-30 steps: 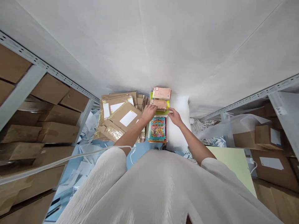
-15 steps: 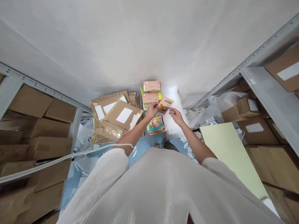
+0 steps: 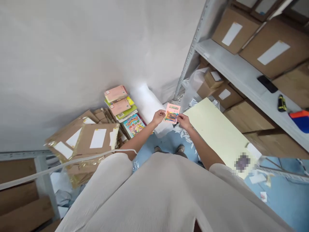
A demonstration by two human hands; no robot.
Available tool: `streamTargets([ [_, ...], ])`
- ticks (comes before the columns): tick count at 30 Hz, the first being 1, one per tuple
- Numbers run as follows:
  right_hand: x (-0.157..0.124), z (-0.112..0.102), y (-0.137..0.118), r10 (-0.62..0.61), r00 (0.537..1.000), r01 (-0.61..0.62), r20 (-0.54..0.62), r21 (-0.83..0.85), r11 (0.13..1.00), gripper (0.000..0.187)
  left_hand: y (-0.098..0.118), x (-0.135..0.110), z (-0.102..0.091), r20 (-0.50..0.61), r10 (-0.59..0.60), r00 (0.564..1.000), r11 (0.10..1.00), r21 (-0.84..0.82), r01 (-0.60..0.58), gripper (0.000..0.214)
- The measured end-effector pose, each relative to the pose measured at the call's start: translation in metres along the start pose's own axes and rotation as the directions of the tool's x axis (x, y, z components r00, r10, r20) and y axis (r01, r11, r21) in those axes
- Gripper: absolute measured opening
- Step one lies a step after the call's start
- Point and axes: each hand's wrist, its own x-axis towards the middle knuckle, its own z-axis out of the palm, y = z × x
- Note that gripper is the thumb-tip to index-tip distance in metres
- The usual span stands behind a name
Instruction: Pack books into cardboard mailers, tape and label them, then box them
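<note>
A thin pink booklet [image 3: 172, 113] with a colourful picture on its cover is held up in front of me. My left hand [image 3: 159, 117] pinches its left edge, while my right hand [image 3: 184, 121] grips the lower right side. To the left, stacks of books stand against the wall: small pink booklets [image 3: 117, 93] lie on top at the back, and a bright picture book [image 3: 134, 125] lies in front. A white roll [image 3: 149, 106] rests just beyond my left hand.
Flattened cardboard [image 3: 83, 135] is piled on the left. A pale yellow tabletop [image 3: 212, 129] stretches along my right. Metal shelves [image 3: 231, 71] on the right hold boxes, a black phone [image 3: 267, 84] and a yellow-black cutter [image 3: 281, 103]. Paper scraps litter the blue floor.
My view has turned to the right, away from the book stacks. The booklet, still in both hands, now sits more upright and beside the yellow tabletop.
</note>
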Motion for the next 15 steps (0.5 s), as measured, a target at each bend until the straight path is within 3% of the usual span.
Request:
streamTargets([
  [4, -0.021, -0.054, 0.028, 0.115, 0.983, -0.109, -0.145, 0.050, 0.993, 0.043, 0.005, 0.012, 0.064, 0.116, -0.067, 0.991, 0.994, 0.097, 0.056, 0.030],
  [10, -0.054, -0.137, 0.077, 0.274, 0.910, -0.236, -0.311, 0.156, 0.959, 0.037, 0.008, 0.015, 0.172, 0.303, -0.126, 0.944, 0.966, 0.255, 0.047, 0.031],
  [15, -0.072, -0.200, 0.128, 0.330, 0.874, -0.294, -0.356, 0.152, 0.944, 0.031, 0.005, 0.013, 0.252, 0.403, -0.166, 0.900, 0.936, 0.352, 0.015, 0.037],
])
